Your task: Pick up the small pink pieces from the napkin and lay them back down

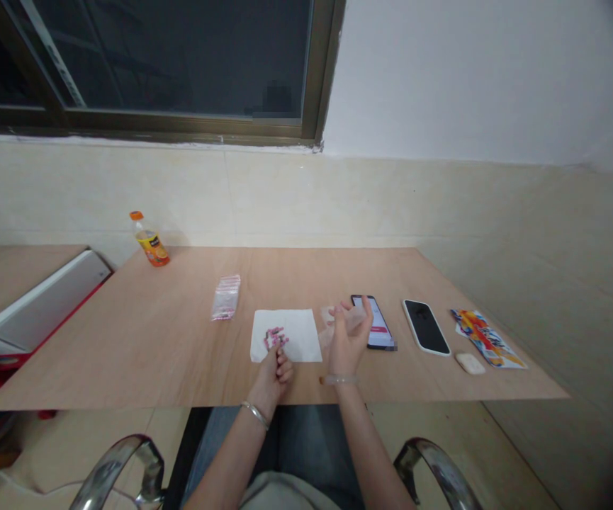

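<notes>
A small pile of pink, white and dark pieces (pixel 276 337), too small to name, lies on a white sheet of paper (pixel 303 340). At the paper's front edge is my left hand (pixel 275 373), its fingers curled closed and the thumb side touching or nearly touching the pile; what it grips is hidden. Just right of the paper, my right hand (pixel 346 347) is raised a little with bent fingers around a clear plastic bag (pixel 356 319). Part of the translucent plastic shows left of its fingers.
Behind the paper lies a stack of clear zip bags (pixel 226 297). A lit phone (pixel 379 322), a white-edged phone (pixel 426 327), a white case (pixel 470 363) and a colourful snack packet (pixel 487 338) are on the right. An orange drink bottle (pixel 149 241) stands at the back left.
</notes>
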Available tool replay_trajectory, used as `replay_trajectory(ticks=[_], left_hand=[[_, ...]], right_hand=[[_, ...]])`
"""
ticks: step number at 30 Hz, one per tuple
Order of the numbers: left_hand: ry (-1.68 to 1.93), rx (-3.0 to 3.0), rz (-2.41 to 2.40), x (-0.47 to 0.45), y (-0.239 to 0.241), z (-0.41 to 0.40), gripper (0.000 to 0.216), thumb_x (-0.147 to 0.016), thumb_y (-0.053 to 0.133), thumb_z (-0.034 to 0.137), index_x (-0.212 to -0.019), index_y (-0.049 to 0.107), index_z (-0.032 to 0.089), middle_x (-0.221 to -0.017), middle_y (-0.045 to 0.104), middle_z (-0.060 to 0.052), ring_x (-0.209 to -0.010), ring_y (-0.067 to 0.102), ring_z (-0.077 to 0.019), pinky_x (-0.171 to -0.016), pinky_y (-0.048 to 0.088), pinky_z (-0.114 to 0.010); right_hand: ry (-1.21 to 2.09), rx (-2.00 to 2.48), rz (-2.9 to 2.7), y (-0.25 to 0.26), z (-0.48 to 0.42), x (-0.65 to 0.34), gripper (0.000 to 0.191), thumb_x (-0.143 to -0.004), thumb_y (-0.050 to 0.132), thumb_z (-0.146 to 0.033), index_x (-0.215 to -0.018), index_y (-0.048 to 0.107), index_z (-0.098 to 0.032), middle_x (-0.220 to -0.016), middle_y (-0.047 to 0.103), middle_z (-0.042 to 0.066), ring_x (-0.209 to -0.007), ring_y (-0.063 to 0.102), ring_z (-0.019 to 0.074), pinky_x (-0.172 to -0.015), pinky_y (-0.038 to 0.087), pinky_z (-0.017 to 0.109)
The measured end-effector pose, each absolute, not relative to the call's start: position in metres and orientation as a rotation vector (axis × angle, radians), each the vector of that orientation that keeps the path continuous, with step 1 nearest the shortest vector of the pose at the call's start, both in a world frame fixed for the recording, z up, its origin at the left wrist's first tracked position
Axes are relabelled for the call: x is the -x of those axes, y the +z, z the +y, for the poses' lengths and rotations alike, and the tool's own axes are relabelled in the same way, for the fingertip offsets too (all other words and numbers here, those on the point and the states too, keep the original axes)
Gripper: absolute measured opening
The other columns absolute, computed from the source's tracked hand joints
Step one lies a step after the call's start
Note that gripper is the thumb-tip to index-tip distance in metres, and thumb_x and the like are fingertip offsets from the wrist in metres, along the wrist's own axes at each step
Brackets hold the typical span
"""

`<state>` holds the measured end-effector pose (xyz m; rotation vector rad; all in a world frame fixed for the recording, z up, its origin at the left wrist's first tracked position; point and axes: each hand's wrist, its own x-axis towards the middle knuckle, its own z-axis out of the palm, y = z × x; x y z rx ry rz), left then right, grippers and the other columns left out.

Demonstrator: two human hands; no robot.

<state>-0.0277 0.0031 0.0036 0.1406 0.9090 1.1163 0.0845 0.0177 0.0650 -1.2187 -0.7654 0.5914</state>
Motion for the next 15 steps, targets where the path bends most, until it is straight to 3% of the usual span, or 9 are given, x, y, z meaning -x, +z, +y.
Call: replay_trajectory(ticks=[2, 4, 10, 13, 15], left_hand=[[1.154, -0.283, 1.024, 0.04, 0.008, 0.01, 0.041, -0.079, 0.057, 0.038, -0.051, 0.035, 0.018, -0.037, 0.027, 0.011, -0.026, 0.017, -0.0008, -0.029, 0.01, -0.014], [1.173, -0.631, 1.246, 0.05, 0.014, 0.021, 0.042, -0.08, 0.054, 0.041, -0.049, 0.037, 0.018, -0.037, 0.031, 0.01, -0.028, 0.024, -0.0024, -0.031, 0.015, -0.016], [1.114, -1.039, 1.446, 0.045, 0.018, 0.063, 0.036, -0.077, 0.062, 0.024, -0.046, 0.047, 0.015, -0.045, 0.047, 0.0, -0.054, 0.055, -0.0133, -0.049, 0.036, -0.021], [1.109, -1.057, 1.385, 0.025, 0.011, 0.072, 0.017, -0.08, 0.06, 0.024, -0.069, 0.059, 0.011, -0.073, 0.06, -0.003, -0.075, 0.059, -0.0148, -0.066, 0.046, -0.026], [1.12, -1.032, 1.303, 0.012, 0.006, 0.072, 0.021, -0.084, 0.055, 0.03, -0.096, 0.059, 0.012, -0.096, 0.06, -0.005, -0.087, 0.059, -0.0164, -0.074, 0.049, -0.032]], right_hand=[[0.468, 1.308, -0.808, 0.056, 0.032, -0.1, 0.067, -0.079, 0.051, -0.044, -0.136, 0.026, -0.019, -0.117, 0.048, 0.013, -0.104, 0.051, 0.0209, -0.087, 0.043, 0.036], [0.287, 1.444, -0.917, 0.044, 0.046, -0.115, 0.065, -0.08, 0.05, -0.044, -0.135, 0.031, -0.015, -0.123, 0.044, 0.016, -0.113, 0.044, 0.0245, -0.094, 0.037, 0.039], [0.076, 1.911, -1.249, -0.005, 0.076, -0.139, 0.058, -0.082, 0.046, -0.038, -0.132, 0.04, -0.008, -0.118, 0.045, 0.023, -0.109, 0.043, 0.0336, -0.089, 0.036, 0.046], [0.033, 1.999, -1.41, -0.026, 0.083, -0.142, 0.056, -0.082, 0.046, -0.032, -0.131, 0.04, -0.006, -0.123, 0.044, 0.025, -0.112, 0.042, 0.035, -0.092, 0.032, 0.048], [0.029, 2.031, -1.5, -0.037, 0.087, -0.143, 0.058, -0.083, 0.046, -0.033, -0.133, 0.038, -0.005, -0.131, 0.039, 0.026, -0.12, 0.036, 0.0354, -0.095, 0.029, 0.047]])
